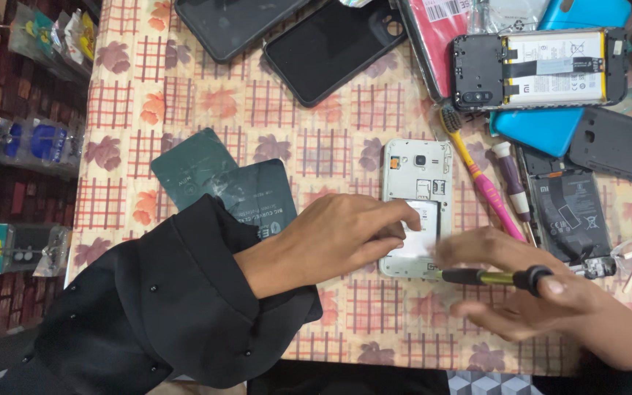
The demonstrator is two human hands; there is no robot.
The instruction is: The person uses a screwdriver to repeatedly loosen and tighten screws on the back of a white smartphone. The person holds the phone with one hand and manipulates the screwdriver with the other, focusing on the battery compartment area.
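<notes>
Two hands work over a white phone [417,197] that lies face down with its back cover off on a table [206,102] spread with a checked, flower-printed cloth. Inside the phone's open shell sits a pale battery, partly hidden under the fingers. The left hand [338,238], in a wide black sleeve [155,307], rests on the phone's lower half with its fingers curled narrow and pressing on the battery. The right hand [543,296], just right of the phone and blurred, grips a screwdriver [488,277] with a black and yellow handle, whose tip points at the phone's lower right corner. Left of the phone lie two dark green flat packets [221,183], overlapping, the nearer one with pale print. Right of the phone lie a pink and yellow brush [480,183], a purple screwdriver [512,179] and a loose black battery [572,216]. Above and right of the phone is another opened phone [539,69] showing a white battery with a yellow edge, lying on blue covers [543,128]. Above the white phone lie two black cases [330,44]. Far left of it, past the table's edge, hang clear packets [27,143] with blue and yellow contents.
</notes>
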